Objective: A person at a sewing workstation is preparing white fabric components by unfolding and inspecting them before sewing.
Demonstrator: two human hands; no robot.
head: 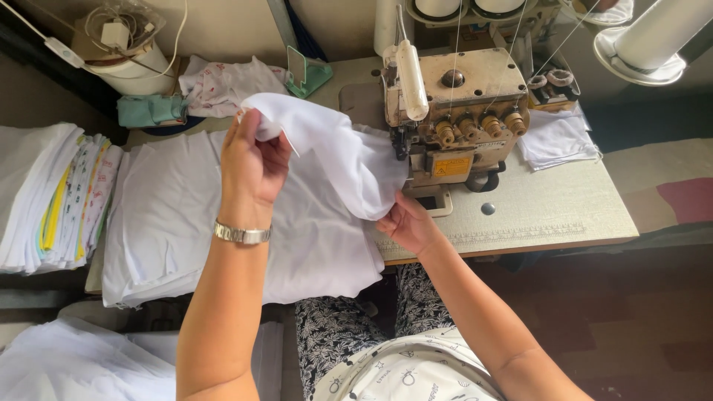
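Observation:
A white piece of cloth (338, 152) hangs between my two hands above the table. My left hand (252, 160), with a metal watch on its wrist, pinches the cloth's upper left end. My right hand (407, 223) grips its lower right end, close to the foot of the beige overlock sewing machine (460, 111). Under the cloth lies a large stack of white fabric (171, 215) on the table.
A pile of folded white and printed cloths (52, 193) sits at the left. Small white pieces (557, 141) lie right of the machine on the sewing table (535, 208). At the back are a green phone stand (308, 74), a printed cloth (219, 85) and thread cones (653, 37).

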